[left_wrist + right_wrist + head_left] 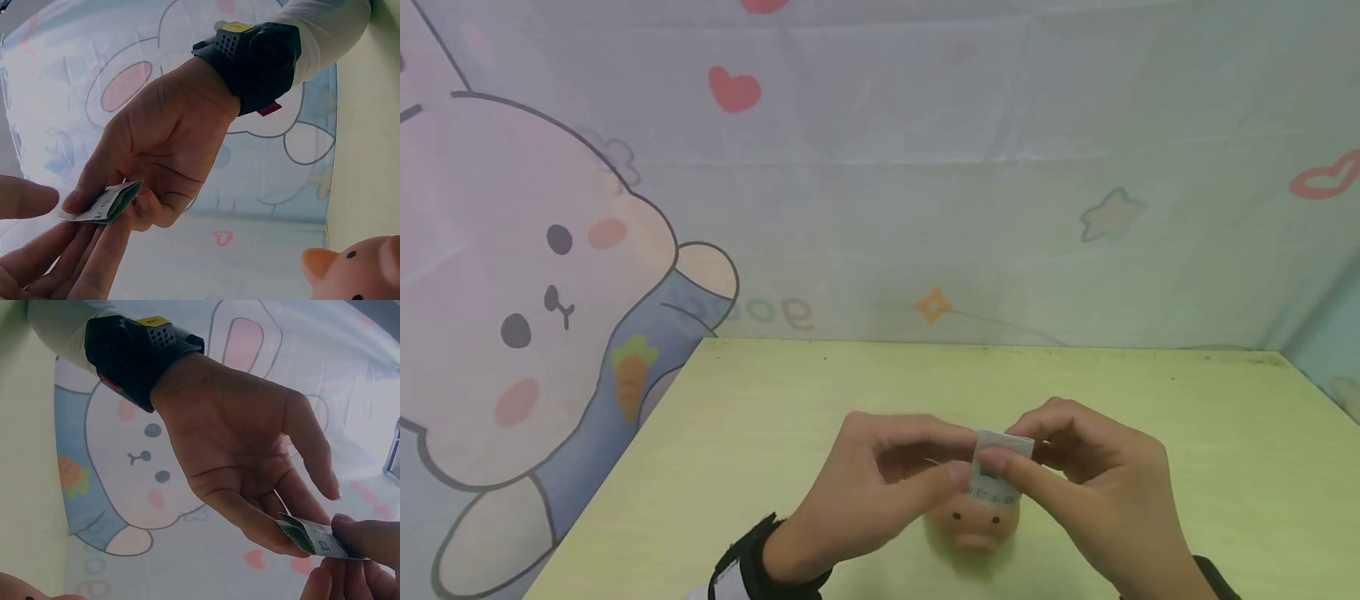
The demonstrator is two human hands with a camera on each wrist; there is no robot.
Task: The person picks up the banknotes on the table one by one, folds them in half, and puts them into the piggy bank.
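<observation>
Folded paper banknote (1000, 467), two-hand pinch

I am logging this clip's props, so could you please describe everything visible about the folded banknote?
The folded banknote is a small, pale paper slip with greenish print, folded into several layers. It is held in the air just above the pink piggy bank, not on the table. The left hand and right hand both pinch it between thumb and fingers. Its printing is too small to read.
</observation>
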